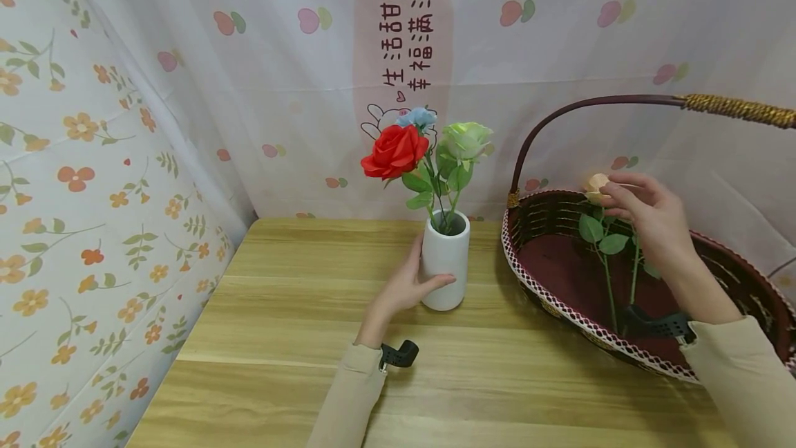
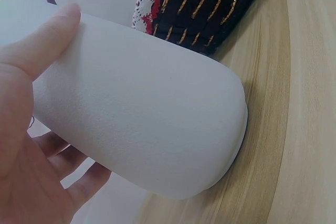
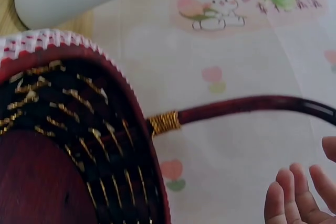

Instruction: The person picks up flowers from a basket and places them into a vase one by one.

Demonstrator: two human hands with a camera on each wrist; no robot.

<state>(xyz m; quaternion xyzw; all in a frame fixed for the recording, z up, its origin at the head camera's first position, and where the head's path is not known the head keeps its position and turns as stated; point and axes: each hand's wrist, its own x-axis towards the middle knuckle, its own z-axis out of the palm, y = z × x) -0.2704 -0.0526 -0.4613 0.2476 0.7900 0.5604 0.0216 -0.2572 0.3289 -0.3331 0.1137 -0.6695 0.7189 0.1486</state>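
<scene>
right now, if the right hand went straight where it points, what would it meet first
Likely the pale peach, fabric-looking rose, which the right hand overlaps in the head view; depth is unclear, so contact isn't certain.

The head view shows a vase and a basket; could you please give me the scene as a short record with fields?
Vase: white, upright on the wooden table
Flowers in vase: red rose, blue flower, pale green flower
Left hand: grips the vase, thumb in front
Right hand: at the pale peach flower; grip unclear
Basket: dark, right of the vase, green stems inside
Backdrop: printed fabric
</scene>
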